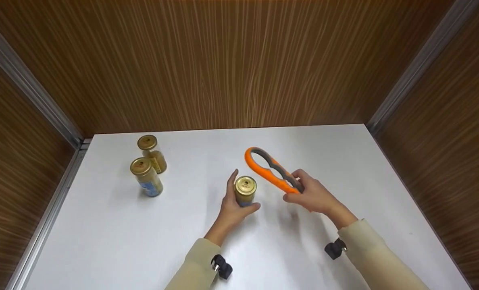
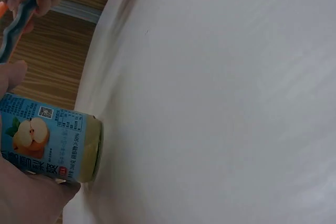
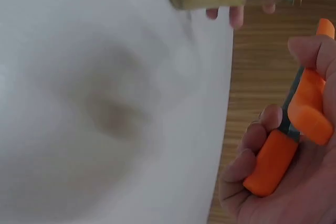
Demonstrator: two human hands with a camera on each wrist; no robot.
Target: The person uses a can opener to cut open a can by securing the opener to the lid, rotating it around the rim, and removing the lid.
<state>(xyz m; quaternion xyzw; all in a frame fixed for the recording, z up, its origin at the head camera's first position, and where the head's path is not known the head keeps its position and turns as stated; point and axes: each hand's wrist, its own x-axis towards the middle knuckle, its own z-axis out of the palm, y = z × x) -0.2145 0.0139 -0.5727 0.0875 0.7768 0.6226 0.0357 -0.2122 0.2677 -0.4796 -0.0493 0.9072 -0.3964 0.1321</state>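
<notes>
Brown wood walls [image 1: 239, 64] are standing around a white bench [image 1: 134, 241]. Near the middle, a glass jar [image 1: 246, 187] with a gold lid and a blue fruit label is standing upright; I cannot tell if its bottom is touching the bench. The person's left hand [image 1: 232, 207] is holding it, with the grip curving part way round the side. Just to the right, the right hand [image 1: 314, 195] is holding an orange and gray opener [image 1: 269, 176] up over the bench, its grip closing round the handles. The opener's loop is hanging near the gold lid, apart from it. Farther left, a blue-label jar [image 1: 146, 178] and a yellow-label jar [image 1: 152, 152] are standing close together. Tan sleeves [image 1: 195, 262] are covering both arms.
</notes>
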